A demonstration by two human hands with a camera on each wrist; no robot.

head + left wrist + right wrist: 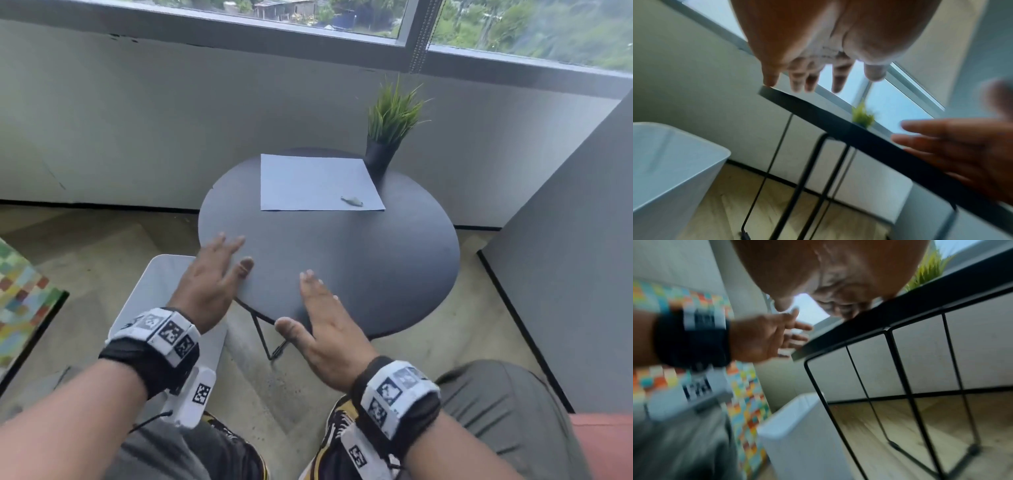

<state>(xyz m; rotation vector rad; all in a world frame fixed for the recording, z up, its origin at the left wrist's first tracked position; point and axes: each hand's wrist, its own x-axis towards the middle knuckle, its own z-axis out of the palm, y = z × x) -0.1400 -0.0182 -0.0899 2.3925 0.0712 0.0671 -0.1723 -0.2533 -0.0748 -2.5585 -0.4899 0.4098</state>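
A round dark table [376, 274] stands before me. On its far half lies a white sheet of paper [308, 181] with a small grey crumpled scrap [352, 201] near its right front corner. My left hand [212, 274] is over the table's near left edge, fingers straight and spread, holding nothing. My right hand [322, 318] is over the near edge, fingers straight, also empty. In the left wrist view the left hand's fingers [803, 78] hang just above the table rim [818, 110]. The right hand [838, 288] shows in the right wrist view above the rim [900, 318].
A potted green plant [387, 137] in a dark vase stands at the table's far right. A white bin [164, 301] sits on the floor left of the table. A grey wall with a window lies behind; a grey partition [565, 257] is on the right.
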